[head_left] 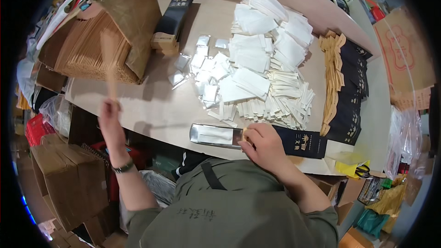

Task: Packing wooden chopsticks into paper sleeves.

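Note:
A long, flat wooden piece [110, 59], blurred by motion, rises from my left hand [110, 112], whose fingers are closed round its lower end. It stands before the open cardboard box [138, 23] of tightly stacked wooden pieces [92, 48]. My right hand [264, 144] lies at the table's front edge, its fingers closed on a dark printed sleeve [301, 142]. From the sleeve's left end reaches a shiny tray-like part [195, 133] with a white packet [216, 134] in it. The fingers hide where the two meet.
White paper packets [250, 50] and narrow white strips [289, 101] are heaped mid-table, with small silvery sachets [209, 71] left of them. Filled dark sleeves [347, 92] lie overlapped at the right. More dark sleeves [172, 18] are stacked beside the box. Yellow-handled scissors [353, 169] sit at the front right corner.

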